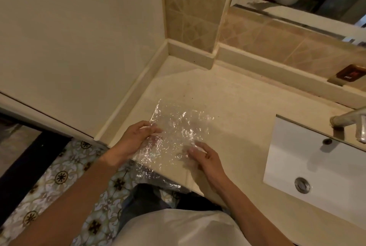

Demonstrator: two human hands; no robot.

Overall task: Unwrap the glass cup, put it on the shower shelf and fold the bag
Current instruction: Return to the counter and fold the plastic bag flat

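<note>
bag [174, 133] flat on counter [237, 103], lower centre, near end overhanging edge | left hand [136, 139] pinches its left edge | right hand [206, 158] fingertips at its lower right corner, grip unclear

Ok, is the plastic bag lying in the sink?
No, the plastic bag lies spread on the counter beside the sink, left hand and right hand on it.

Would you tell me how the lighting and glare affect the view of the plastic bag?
Head view: dim, warm yellow light. The crinkled clear bag throws bright glints, so its edges near the left hand and right hand are hard to trace. The wide-angle lens slightly bows straight edges.
</note>
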